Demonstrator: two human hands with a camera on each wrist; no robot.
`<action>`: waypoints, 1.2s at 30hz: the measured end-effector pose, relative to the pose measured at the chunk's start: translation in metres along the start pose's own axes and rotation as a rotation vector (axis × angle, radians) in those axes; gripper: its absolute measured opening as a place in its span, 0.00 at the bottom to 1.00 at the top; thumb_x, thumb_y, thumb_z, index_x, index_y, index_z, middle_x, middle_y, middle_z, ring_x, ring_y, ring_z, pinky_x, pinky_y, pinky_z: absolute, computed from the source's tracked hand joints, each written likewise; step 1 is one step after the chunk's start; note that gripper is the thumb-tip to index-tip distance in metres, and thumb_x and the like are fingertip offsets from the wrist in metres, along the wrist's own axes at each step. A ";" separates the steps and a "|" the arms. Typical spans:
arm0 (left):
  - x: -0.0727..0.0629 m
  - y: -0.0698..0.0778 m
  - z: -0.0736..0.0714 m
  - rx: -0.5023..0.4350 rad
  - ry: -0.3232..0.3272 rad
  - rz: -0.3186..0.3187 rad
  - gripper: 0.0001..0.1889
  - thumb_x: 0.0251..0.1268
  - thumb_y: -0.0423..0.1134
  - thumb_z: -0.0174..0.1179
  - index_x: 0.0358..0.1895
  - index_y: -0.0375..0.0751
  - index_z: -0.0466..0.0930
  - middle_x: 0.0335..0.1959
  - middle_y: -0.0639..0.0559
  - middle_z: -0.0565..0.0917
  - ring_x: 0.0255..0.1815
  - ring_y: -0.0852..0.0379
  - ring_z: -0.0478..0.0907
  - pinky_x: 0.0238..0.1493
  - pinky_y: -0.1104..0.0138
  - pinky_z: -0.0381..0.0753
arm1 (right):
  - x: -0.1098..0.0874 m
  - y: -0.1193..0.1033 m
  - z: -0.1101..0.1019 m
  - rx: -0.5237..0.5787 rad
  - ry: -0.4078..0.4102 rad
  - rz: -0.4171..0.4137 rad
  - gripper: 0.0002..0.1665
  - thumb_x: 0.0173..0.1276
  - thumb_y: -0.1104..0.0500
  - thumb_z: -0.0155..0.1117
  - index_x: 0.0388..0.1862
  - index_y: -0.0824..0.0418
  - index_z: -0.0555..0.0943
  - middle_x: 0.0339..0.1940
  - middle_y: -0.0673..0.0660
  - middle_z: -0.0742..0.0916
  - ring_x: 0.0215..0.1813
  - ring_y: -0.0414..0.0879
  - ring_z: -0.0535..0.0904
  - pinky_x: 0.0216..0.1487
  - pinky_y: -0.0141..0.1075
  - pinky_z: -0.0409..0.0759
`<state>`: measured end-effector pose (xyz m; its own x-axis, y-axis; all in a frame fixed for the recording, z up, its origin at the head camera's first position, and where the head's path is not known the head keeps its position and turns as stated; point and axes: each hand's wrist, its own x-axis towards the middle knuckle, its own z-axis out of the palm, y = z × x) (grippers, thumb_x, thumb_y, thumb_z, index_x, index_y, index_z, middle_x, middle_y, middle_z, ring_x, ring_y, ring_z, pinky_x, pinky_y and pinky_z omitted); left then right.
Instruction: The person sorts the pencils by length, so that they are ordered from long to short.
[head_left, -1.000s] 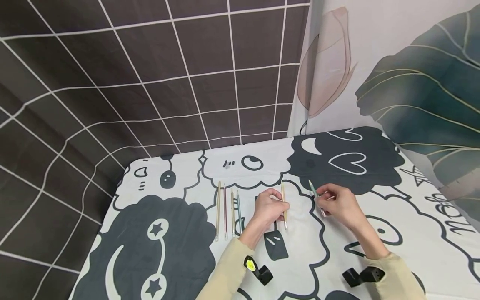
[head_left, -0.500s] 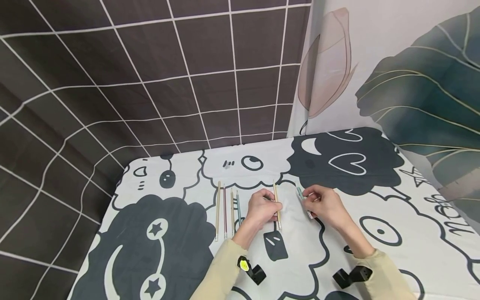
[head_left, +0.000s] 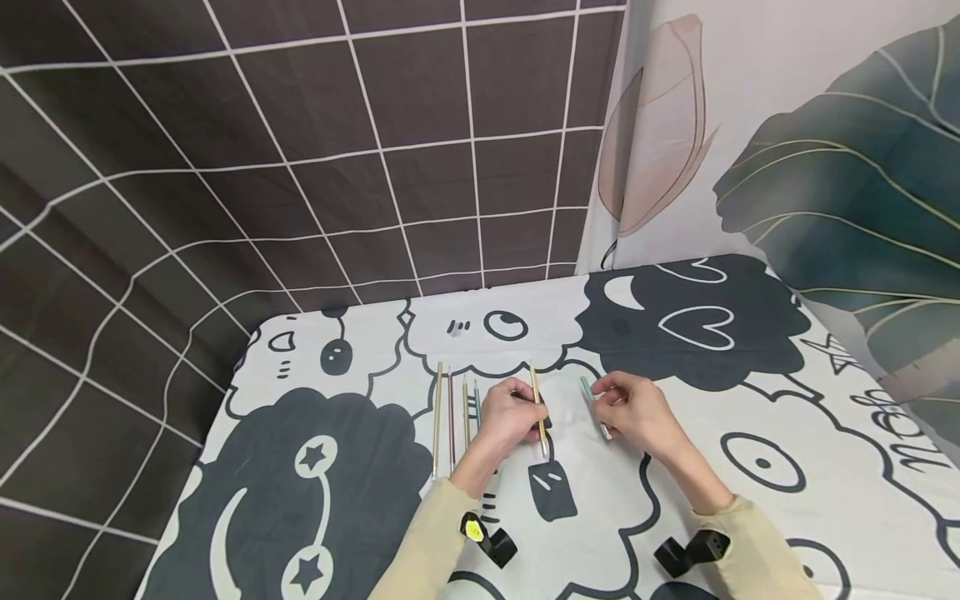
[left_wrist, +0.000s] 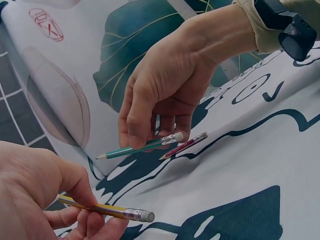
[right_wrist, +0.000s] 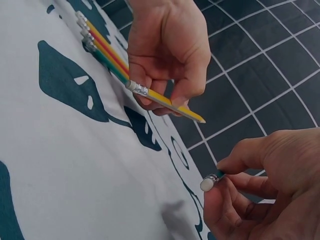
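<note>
My left hand (head_left: 510, 412) pinches a yellow pencil (left_wrist: 112, 209) between thumb and fingers, its eraser end toward me in the head view. To its right, my right hand (head_left: 633, 408) pinches a green pencil (left_wrist: 122, 151) with a white eraser, tilted point up and left in the head view. A red pencil (left_wrist: 184, 146) shows just below the right hand in the left wrist view; whether it lies on the cloth cannot be told. Left of the left hand lie a yellow pencil (head_left: 437, 421), a red pencil (head_left: 452, 421), another yellow pencil (head_left: 467, 408) and a teal pencil (head_left: 477, 400), roughly parallel.
A white cloth with dark cartoon drawings (head_left: 360, 500) covers the table. Dark grid-patterned fabric (head_left: 300, 167) hangs behind and at the left. A leaf-print curtain (head_left: 847, 183) hangs at the right.
Both hands have moved left, each carrying its pencil. The left hand is now closer to the row of pencils, which has not moved.
</note>
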<state>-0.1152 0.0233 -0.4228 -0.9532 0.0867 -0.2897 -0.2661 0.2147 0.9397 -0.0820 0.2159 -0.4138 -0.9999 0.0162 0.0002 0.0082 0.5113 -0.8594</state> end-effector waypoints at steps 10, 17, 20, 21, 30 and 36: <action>-0.001 -0.003 -0.009 0.009 0.014 -0.001 0.12 0.47 0.20 0.59 0.32 0.38 0.73 0.23 0.45 0.81 0.16 0.59 0.76 0.17 0.68 0.77 | 0.002 -0.003 0.015 0.029 -0.032 0.004 0.12 0.59 0.72 0.64 0.43 0.72 0.80 0.25 0.55 0.82 0.21 0.46 0.80 0.23 0.34 0.77; -0.003 -0.003 -0.015 0.173 0.061 0.046 0.11 0.47 0.23 0.64 0.33 0.39 0.75 0.18 0.52 0.82 0.11 0.58 0.76 0.16 0.69 0.75 | 0.005 -0.006 0.025 0.015 -0.020 0.010 0.11 0.57 0.72 0.63 0.41 0.69 0.81 0.24 0.54 0.82 0.19 0.44 0.79 0.22 0.33 0.75; -0.004 -0.002 -0.017 0.209 0.076 0.064 0.11 0.46 0.23 0.64 0.32 0.39 0.75 0.18 0.53 0.82 0.11 0.58 0.76 0.15 0.70 0.73 | 0.007 -0.008 0.028 0.039 -0.028 0.003 0.11 0.57 0.72 0.63 0.40 0.69 0.80 0.24 0.54 0.82 0.19 0.44 0.79 0.21 0.33 0.74; -0.004 -0.002 -0.018 0.221 0.080 0.070 0.11 0.46 0.24 0.64 0.32 0.39 0.75 0.18 0.53 0.81 0.11 0.58 0.76 0.14 0.70 0.72 | 0.007 -0.009 0.029 0.047 -0.031 0.000 0.11 0.57 0.72 0.63 0.40 0.70 0.80 0.24 0.54 0.81 0.19 0.44 0.79 0.21 0.33 0.74; -0.004 -0.003 -0.026 0.344 0.142 0.122 0.12 0.43 0.27 0.67 0.31 0.40 0.76 0.17 0.56 0.79 0.12 0.61 0.74 0.19 0.68 0.69 | 0.012 -0.015 0.039 0.053 -0.042 -0.027 0.10 0.55 0.72 0.62 0.39 0.69 0.81 0.22 0.53 0.82 0.18 0.45 0.80 0.20 0.33 0.75; -0.004 -0.006 -0.030 0.431 0.172 0.166 0.12 0.40 0.28 0.68 0.30 0.40 0.77 0.16 0.56 0.78 0.17 0.58 0.74 0.21 0.66 0.69 | 0.013 -0.017 0.042 0.048 -0.045 -0.028 0.10 0.55 0.72 0.64 0.38 0.68 0.81 0.22 0.52 0.83 0.18 0.45 0.80 0.20 0.33 0.75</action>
<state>-0.1141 -0.0078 -0.4213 -0.9973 0.0001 -0.0739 -0.0592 0.5978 0.7994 -0.0955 0.1711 -0.4212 -0.9993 -0.0370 0.0023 -0.0194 0.4695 -0.8827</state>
